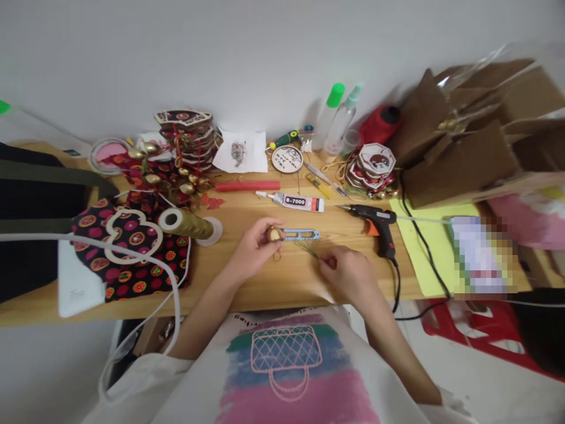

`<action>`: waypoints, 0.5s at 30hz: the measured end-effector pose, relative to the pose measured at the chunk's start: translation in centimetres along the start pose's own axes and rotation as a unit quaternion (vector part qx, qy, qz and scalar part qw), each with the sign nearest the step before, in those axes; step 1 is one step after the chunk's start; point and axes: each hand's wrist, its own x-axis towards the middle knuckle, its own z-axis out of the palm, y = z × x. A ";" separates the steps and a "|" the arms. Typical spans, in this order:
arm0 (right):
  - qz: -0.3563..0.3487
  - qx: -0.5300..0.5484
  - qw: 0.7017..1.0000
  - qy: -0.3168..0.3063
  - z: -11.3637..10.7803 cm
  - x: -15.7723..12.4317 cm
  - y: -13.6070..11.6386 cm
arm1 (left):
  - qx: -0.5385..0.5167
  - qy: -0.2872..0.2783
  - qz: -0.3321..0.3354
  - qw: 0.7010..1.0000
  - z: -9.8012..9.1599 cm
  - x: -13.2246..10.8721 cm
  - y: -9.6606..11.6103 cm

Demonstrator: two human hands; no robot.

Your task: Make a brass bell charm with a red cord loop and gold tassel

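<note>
My left hand (255, 249) is closed, its fingertips pinching a small gold bell (275, 234) above the wooden table. A thin brown cord loop (277, 255) hangs just below those fingertips. Right beside the bell is a slim blue slotted tool (304, 234); whether my left hand touches it I cannot tell. My right hand (351, 274) is closed too, fingertips pinched on fine greenish threads (306, 248) that fan out toward the blue tool. Behind both hands lies a glue tube (300, 202) marked B-7000. A black glue gun (375, 225) rests to the right.
At left are a thread spool (188, 227), patterned fabric (148, 271), a white cable (172, 277) and stacked ornaments with bells (194, 141). Along the wall stand bottles (329, 118) and octagonal pieces (377, 160). A cardboard box (459, 147) and yellow sheet (412, 259) occupy the right.
</note>
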 end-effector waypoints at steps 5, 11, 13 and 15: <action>0.028 0.256 0.965 -0.053 -0.9 0.9 0.1 | 0.043 -0.012 0.000 0.999 0.1 -0.4 1.0; 0.089 0.637 0.765 -0.035 -0.4 2.8 -3.1 | 0.146 -0.032 0.043 0.988 0.8 0.2 1.3; 0.092 0.652 0.752 -0.025 0.0 3.4 -4.2 | 0.157 -0.033 0.060 0.985 1.2 0.4 1.1; 0.093 0.658 0.747 -0.019 0.5 3.8 -4.8 | 0.159 -0.019 0.075 0.984 1.5 0.5 0.9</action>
